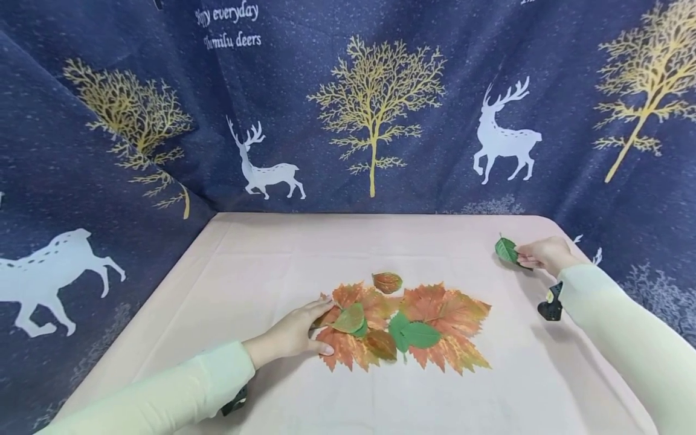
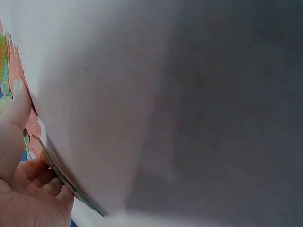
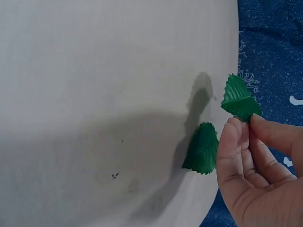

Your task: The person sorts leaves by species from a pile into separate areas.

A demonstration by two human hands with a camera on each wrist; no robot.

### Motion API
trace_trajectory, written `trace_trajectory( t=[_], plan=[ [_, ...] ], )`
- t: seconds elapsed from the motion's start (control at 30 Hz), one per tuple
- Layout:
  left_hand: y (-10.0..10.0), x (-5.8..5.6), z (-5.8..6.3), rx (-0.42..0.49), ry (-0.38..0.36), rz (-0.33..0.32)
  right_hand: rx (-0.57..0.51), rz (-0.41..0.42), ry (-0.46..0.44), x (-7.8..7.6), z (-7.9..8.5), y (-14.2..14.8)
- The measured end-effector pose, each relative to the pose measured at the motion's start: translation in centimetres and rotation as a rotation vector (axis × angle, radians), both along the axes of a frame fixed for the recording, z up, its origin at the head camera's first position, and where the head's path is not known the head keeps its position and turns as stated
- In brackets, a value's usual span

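Observation:
My right hand (image 1: 546, 254) is at the far right of the table, pinching a green leaf (image 3: 239, 100) between thumb and fingers. A second green leaf (image 3: 201, 150) shows beside those fingers, low over the tabletop in the right wrist view. My left hand (image 1: 293, 331) rests at the left side of a leaf arrangement, fingers and thumb spread over its edge. Large orange maple-like leaves (image 1: 448, 308) form that arrangement. On top lie a yellow-green leaf (image 1: 349, 318), a brown leaf (image 1: 382, 343) and green leaves (image 1: 421, 334). Under the left fingers runs a thin leaf edge (image 2: 71, 187).
A small red-brown leaf (image 1: 387, 282) lies just above the arrangement. The pale cloth-covered table (image 1: 272, 241) ends at a dark blue curtain (image 1: 337, 121) printed with deer and trees. Each wrist carries a small black camera (image 1: 551, 305).

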State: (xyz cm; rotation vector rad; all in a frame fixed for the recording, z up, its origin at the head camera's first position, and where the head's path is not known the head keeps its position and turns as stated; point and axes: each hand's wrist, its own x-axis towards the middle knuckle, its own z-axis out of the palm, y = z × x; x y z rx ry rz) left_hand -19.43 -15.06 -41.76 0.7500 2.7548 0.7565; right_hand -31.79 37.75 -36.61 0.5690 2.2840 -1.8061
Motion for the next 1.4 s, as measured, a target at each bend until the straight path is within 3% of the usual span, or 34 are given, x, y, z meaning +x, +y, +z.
trace_trajectory(
  t=[0.5,0.67,1.23,1.4],
  plan=[
    [0.0,0.1,-0.3,0.015,-0.013,-0.008,0.074,-0.092,-0.061,-0.2,-1.9,0.0],
    [0.1,0.2,0.0,0.005,-0.020,0.005,0.011,-0.103,-0.055,-0.2,-2.4,-0.1],
    [0.2,-0.2,-0.3,-0.003,-0.001,-0.008,0.067,-0.180,-0.025,-0.4,-2.8,0.0],
    [0.3,-0.3,-0.4,-0.011,0.003,-0.007,0.059,-0.150,0.013,-0.3,-3.0,0.3]
  ],
)
